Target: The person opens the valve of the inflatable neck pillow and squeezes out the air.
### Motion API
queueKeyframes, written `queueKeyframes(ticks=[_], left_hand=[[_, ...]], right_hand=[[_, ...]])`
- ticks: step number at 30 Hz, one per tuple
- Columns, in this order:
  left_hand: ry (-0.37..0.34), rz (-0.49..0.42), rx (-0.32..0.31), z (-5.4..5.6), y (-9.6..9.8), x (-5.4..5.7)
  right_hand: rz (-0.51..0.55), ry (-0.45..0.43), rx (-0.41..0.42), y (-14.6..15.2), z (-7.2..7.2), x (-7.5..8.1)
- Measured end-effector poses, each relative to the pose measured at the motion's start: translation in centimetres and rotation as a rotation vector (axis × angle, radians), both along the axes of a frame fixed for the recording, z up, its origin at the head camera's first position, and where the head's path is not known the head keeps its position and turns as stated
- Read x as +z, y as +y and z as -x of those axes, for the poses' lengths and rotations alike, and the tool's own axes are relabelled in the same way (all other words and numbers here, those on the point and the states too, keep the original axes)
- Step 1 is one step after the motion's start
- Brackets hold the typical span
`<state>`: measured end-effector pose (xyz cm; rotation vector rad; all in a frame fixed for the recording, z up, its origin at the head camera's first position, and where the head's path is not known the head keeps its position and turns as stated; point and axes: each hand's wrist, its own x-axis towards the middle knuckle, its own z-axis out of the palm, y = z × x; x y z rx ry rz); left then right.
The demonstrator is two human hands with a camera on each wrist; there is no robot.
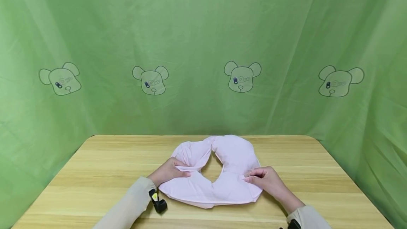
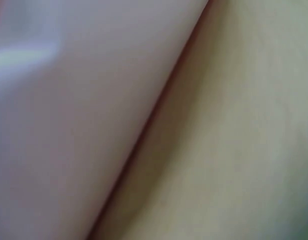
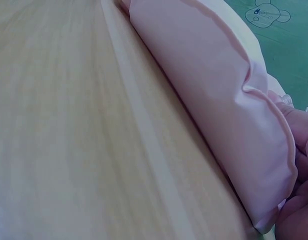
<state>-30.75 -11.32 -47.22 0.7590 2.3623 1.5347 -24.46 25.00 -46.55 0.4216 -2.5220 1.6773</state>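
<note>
A pale pink inflatable-looking neck pillow [image 1: 235, 154] lies on the table, curved round a central hole, its two ends meeting at the far side. Its left part looks creased and softer than the right. My left hand [image 1: 173, 170] grips a fold at its left side, thumb on top. On the right part, my right hand [image 1: 265, 179] pinches a small whitish piece at the surface with thumb and forefinger. Close up, the right wrist view shows the pillow's seamed edge and a clear plastic bit [image 3: 286, 100] by the fingers. The left wrist view holds only blurred pink fabric and wood.
The light wooden table [image 1: 111, 162] has rounded far corners. Behind it and along both sides hangs a green curtain [image 1: 197, 27] printed with bear heads. Black straps with small devices [image 1: 158, 202] sit at both wrists.
</note>
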Motion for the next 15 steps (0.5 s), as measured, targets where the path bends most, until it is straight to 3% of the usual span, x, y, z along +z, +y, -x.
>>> queueKeyframes(ticks=[10,15], left_hand=[[0.003,-0.013,-0.027,0.52,-0.20,-0.40],[0.047,0.031,-0.068,0.41,-0.69,0.46]], right_hand=[[-0.009,-0.003,0.007,0.16,0.14,-0.13],[-0.005,-0.022,0.002,0.18,0.18,-0.11]])
